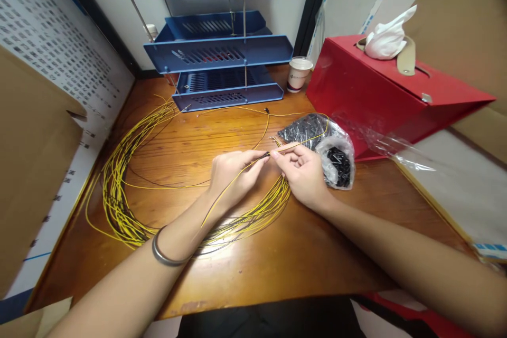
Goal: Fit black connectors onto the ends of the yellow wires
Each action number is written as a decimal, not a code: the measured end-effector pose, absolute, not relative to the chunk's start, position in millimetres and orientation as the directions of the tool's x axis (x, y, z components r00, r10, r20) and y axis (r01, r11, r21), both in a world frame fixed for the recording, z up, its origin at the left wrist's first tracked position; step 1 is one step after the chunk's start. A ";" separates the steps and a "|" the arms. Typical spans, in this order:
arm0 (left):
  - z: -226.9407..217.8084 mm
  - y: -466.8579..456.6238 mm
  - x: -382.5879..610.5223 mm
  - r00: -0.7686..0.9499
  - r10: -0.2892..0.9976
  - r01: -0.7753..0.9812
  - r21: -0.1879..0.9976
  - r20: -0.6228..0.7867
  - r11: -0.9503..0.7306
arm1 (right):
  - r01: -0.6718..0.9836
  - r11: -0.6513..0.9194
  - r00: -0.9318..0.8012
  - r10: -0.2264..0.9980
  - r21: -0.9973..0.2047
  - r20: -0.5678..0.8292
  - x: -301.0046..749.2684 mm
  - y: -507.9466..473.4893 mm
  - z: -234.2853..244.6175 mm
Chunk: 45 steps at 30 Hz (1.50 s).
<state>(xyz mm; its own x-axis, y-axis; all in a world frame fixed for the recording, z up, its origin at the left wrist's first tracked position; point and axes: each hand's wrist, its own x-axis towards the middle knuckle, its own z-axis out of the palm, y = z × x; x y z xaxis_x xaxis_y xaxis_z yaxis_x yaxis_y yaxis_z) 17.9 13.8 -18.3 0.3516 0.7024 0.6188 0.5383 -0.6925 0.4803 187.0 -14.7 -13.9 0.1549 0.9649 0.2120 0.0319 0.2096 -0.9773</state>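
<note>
My left hand [234, 173] is closed, pinching a small black connector [266, 155] between thumb and forefinger; a thin yellow wire [222, 193] trails from it over my wrist. Close against it, my right hand [303, 171] pinches a yellow wire [311, 138] whose length loops away over a plastic bag. Whether the wire sits inside the connector is too small to tell. Beneath both hands lies a big coil of yellow and black wires [119, 190]. Just right of my right hand, the open clear bag [330, 156] holds many small black pieces [339, 165].
Blue stacked trays [227, 92] stand at the back, with a paper cup [299, 75] beside them. A red tissue box [356, 84] is at the right. Cardboard [31, 169] borders the left side. The wooden table [277, 269] ends near my body.
</note>
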 end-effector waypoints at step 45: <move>-14.9 12.9 17.7 0.337 0.737 0.497 0.554 0.586 -0.668 | 0.084 0.199 0.152 0.966 -0.976 0.210 188.5 -16.0 -14.4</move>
